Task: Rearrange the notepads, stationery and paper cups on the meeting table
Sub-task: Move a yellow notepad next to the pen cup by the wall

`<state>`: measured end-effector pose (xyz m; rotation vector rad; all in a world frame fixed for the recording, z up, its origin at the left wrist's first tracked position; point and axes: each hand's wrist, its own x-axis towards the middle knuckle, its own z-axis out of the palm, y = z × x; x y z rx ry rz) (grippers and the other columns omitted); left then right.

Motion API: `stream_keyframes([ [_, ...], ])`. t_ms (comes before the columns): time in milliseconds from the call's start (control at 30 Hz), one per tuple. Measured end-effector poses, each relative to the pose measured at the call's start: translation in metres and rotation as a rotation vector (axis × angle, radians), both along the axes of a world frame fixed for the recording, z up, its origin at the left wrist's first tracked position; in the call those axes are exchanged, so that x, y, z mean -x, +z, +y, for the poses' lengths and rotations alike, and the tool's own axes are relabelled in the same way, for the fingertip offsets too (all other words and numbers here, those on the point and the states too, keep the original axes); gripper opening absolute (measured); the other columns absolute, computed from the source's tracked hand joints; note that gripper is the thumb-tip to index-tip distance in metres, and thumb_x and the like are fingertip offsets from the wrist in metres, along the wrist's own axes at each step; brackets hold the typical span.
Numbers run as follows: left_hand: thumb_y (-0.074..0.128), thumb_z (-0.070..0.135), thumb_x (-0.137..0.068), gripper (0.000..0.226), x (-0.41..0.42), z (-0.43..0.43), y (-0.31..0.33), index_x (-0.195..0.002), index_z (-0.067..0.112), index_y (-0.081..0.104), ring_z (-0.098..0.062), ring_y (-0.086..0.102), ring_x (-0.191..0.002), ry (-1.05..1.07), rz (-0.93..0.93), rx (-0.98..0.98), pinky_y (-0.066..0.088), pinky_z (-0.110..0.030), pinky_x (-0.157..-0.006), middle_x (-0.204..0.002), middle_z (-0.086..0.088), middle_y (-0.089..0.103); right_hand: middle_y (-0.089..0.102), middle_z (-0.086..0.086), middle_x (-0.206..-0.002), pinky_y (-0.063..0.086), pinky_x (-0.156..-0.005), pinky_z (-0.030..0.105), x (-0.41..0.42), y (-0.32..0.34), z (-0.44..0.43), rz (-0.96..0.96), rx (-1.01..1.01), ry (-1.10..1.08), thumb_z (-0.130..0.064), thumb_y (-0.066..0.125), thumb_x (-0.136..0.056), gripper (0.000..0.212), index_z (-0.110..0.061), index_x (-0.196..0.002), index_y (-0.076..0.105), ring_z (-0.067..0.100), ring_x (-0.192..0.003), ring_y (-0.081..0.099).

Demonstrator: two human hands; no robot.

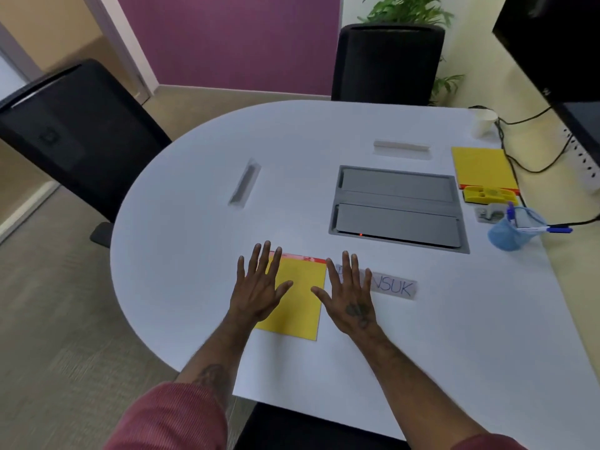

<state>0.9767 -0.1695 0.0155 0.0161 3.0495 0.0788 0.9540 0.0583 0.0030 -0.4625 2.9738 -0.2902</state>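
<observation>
Both hands are flat with the fingers spread straight, nothing gripped in either. The left hand [259,287] sits over the left edge of the near yellow notepad [300,310], and the right hand [352,293] is just off the pad's right edge, covering the left end of a paper name card [396,289]. Can't tell if the palms are actually pressing down or just hovering.

Going by clock positions from the grey cable box [397,209] in the middle of the white table [181,254]: that notepad is at about 7 o'clock. A second yellow notepad [480,165] lies at 2, with a yellow plastic thing [487,194] touching its near edge. A blue pen holder [508,235] is at 3 with a pen [548,228] sticking out. The white paper cup [483,121] is at 1, by the far edge.
</observation>
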Motion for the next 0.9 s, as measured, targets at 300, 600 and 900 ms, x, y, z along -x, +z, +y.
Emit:
stream_keyframes([
  [300,-0.006,0.086,-0.074,0.110,0.001,-0.018,-0.034,-0.156,0.014,0.007,-0.027,0.009,-0.151,0.107,-0.218,-0.242,0.022,-0.045,-0.119,-0.164,-0.011,0.008,0.015,0.009,-0.162,0.022,-0.117,0.043,-0.004,-0.030,-0.036,-0.315,0.219,-0.172,-0.070,0.023,-0.091,0.079,-0.023,-0.155,0.017,0.027,-0.148,0.015],
  [600,0.052,0.055,-0.093,0.088,0.009,-0.006,-0.057,-0.155,0.008,0.012,-0.033,0.017,-0.147,0.454,-0.287,-0.636,0.021,-0.047,-0.117,-0.160,-0.016,0.019,0.040,0.005,-0.152,0.033,-0.109,0.038,0.000,-0.034,-0.052,-0.432,0.400,-0.435,-0.058,0.039,-0.097,0.067,-0.018,-0.150,0.031,0.027,-0.138,0.036],
  [900,0.063,0.045,-0.091,0.091,0.020,-0.012,-0.047,-0.155,0.009,0.010,-0.033,0.035,-0.140,0.793,-0.261,-0.953,0.031,-0.044,-0.111,-0.153,-0.016,0.037,0.049,0.012,-0.144,0.043,-0.104,0.038,0.010,-0.026,-0.068,-0.513,0.796,-0.844,-0.043,0.057,-0.094,0.061,-0.011,-0.145,0.042,0.029,-0.127,0.050],
])
